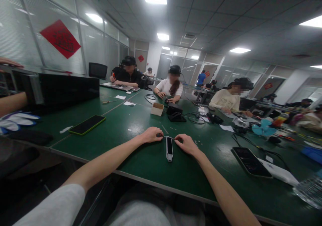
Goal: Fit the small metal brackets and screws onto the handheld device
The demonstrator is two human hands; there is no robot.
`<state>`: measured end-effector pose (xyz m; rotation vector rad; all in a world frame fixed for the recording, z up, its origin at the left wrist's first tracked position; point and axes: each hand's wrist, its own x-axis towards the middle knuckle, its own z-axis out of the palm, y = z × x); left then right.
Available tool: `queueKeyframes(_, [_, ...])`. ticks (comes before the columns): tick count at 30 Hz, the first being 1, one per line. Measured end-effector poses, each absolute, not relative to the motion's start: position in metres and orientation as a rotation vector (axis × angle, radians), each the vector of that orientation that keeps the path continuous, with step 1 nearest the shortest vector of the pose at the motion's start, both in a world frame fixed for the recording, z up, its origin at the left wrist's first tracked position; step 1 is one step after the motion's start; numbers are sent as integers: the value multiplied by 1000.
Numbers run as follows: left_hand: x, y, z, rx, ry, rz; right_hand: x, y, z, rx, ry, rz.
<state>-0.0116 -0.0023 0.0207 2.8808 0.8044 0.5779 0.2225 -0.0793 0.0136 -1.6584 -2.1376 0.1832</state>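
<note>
A slim white device with a long black face [169, 148] lies on the green table [141, 162], pointing towards me. My left hand [152, 135] is at the left of its far end, thumb and fingers pinched together. On the other side, my right hand [186, 143] has a similar pinch near the far right corner. Whatever sits between the fingertips of either hand is too small to make out. Several tiny pale bits [198, 142] are scattered to the right of my right hand.
Ahead stand an open cardboard box [157, 109] and a black stand-like object [175, 112] with cables. A green-edged phone [87, 124] lies left; another phone [251, 162], a plastic bottle [309, 189] and a blue fan [264, 128] are right. Co-workers sit across the table.
</note>
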Motion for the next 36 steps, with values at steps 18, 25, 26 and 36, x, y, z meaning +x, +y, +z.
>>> queueKeyframes(18, [-3,5,5,2861,815,669,227,-74,16,-1576,-2120,116])
queueKeyframes(25, [-6,3,7,2883,811,669,299,-73,25,-1881,-2080,-196])
queueKeyframes(26, [-6,3,7,2878,810,678,309,-75,25,-1958,-2062,-188])
queueKeyframes(36, [-8,4,6,2843,795,706,336,-70,8,-2130,-1964,99])
